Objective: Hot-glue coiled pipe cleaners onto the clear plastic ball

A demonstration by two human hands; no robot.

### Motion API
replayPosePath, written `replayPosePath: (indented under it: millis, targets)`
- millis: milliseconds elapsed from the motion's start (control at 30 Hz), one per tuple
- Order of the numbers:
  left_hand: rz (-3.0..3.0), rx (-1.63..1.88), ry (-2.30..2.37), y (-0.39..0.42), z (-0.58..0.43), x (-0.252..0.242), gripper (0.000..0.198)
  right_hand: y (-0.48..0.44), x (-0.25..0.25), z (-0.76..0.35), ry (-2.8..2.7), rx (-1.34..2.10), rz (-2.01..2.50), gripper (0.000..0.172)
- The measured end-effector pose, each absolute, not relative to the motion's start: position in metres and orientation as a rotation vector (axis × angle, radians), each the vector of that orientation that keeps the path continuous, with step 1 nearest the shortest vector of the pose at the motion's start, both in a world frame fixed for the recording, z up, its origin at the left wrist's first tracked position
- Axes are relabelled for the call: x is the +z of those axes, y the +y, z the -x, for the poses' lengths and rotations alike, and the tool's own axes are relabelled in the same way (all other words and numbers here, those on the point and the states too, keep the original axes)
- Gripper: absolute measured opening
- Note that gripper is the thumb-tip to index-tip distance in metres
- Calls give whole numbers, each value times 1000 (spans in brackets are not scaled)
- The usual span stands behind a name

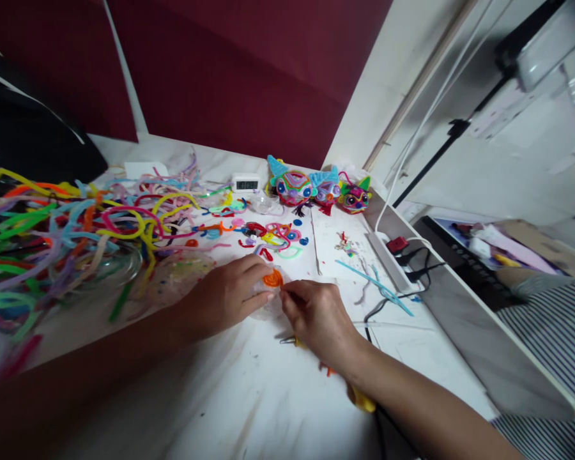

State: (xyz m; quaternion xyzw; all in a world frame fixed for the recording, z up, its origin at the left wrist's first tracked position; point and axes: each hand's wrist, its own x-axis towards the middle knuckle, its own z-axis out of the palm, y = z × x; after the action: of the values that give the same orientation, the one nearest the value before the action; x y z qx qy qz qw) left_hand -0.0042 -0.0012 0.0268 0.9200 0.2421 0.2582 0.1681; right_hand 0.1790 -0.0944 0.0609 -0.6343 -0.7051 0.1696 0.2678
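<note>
Orange coil (272,279), roughly round, end toward right hand (319,313)

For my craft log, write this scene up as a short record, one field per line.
Left hand: left hand steadies a clear plastic piece
Right hand: right hand has its fingertips pinched at the right edge of an orange coil
Left side: tangled pile of multicolored pipe cleaners
Back: white digital clock, three decorated animal-head figures
Right side: white power strip with plugs in it
Partly hidden: yellow handle beneath the right forearm
Unclear: whether the coil is fixed to the plastic
</note>
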Motion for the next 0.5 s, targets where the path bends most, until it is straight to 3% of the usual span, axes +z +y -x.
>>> replayPosePath:
  millis: [500]
  targets:
    - [-2811, 763, 681, -1, 6, 20, 17, -92, 44, -180, -1483, 946, 1658, 24]
